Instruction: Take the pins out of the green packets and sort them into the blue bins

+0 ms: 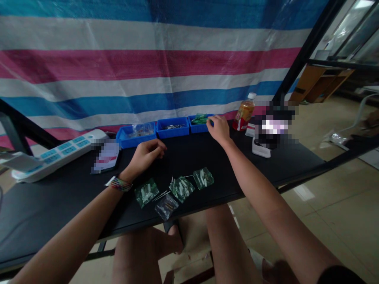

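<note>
My right hand (219,128) is at the right-hand blue bin (199,128), its bent fingers closed at the green packets (199,119) inside. Whether a packet is between the fingertips cannot be made out. On the black table rests my left hand (148,154), loosely curved with thumb and fingers apart, holding nothing. It lies in front of the left blue bin (136,141), which holds clear plastic bags. Thin metal pieces (172,127) lie in the middle bin (173,133). Nearer me are several small bags of white pieces (181,188) and a clear bag of brownish pieces (167,206).
A white power strip (63,152) and a phone (108,156) lie to the left. A drink bottle (244,112) and a blurred-out object on a white base (261,150) stand at the right. Behind the table (74,197) hangs a striped plastic sheet (133,63).
</note>
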The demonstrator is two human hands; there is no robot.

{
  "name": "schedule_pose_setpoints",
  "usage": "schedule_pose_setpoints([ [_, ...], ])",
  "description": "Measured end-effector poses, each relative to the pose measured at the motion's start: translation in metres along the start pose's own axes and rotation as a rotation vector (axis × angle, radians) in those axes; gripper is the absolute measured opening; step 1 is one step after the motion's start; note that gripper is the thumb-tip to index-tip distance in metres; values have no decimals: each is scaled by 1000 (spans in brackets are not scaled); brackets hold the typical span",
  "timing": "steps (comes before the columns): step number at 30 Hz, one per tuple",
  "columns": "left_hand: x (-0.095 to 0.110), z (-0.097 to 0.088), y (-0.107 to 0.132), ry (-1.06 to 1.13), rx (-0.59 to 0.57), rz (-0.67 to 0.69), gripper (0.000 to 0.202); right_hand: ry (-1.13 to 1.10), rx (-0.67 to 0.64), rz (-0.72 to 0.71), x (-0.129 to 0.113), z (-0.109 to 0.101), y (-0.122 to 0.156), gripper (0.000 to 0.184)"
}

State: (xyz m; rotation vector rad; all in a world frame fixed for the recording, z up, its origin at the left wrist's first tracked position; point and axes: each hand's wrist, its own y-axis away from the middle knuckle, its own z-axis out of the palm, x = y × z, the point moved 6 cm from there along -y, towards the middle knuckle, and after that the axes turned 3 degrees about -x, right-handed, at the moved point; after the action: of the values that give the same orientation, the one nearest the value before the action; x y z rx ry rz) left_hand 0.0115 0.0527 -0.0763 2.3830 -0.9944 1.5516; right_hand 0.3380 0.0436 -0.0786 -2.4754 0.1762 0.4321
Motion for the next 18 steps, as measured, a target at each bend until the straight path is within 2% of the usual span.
schedule_pose_setpoints([
  [6,1,-5,0,7,36,-16,22,47,-18,25,-7,19,4,48],
  [9,1,-6,1,21,44,-26,22,31,-29,20,-9,17,5,49],
  [12,1,-6,1,12,35,-27,21,-18,4,-19,-18,7,5,48],
  [16,-2,-3,2,-9,-8,-28,20,-223,52,-94,-55,-15,9,40],
  [17,-4,-2,2,-5,-24,-30,20,-317,12,-123,-69,-18,12,33],
  [18,-6,-1,3,-4,-34,-28,21,-429,-85,-166,-85,-19,17,24],
])
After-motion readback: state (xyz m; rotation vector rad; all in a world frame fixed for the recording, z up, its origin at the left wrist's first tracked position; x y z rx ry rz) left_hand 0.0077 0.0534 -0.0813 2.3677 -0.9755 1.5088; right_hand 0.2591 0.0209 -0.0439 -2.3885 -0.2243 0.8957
